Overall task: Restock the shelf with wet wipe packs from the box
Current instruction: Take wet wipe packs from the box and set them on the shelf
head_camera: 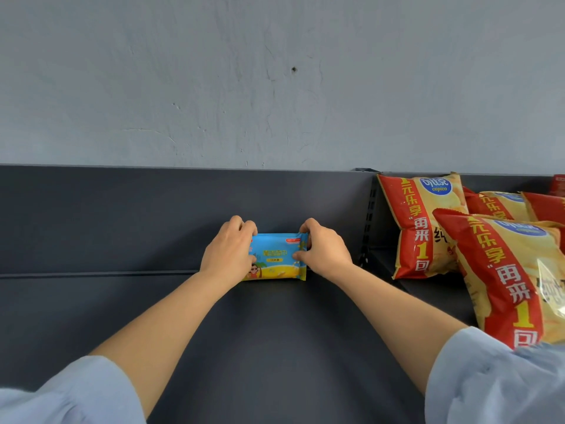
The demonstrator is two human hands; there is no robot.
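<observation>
A blue and yellow wet wipe pack (276,255) stands upright on its long edge at the back of the dark grey shelf (122,307), against the shelf's back panel. My left hand (229,252) grips the pack's left end. My right hand (322,250) grips its right end, thumb on the front face. Both forearms reach forward over the shelf. The box is out of view.
Several red and yellow chip bags (428,228) stand and lean on the neighbouring shelf section to the right, past a slotted upright (368,221). A grey plaster wall (275,81) rises behind the shelf. Bare shelf surface stretches to the left of the pack.
</observation>
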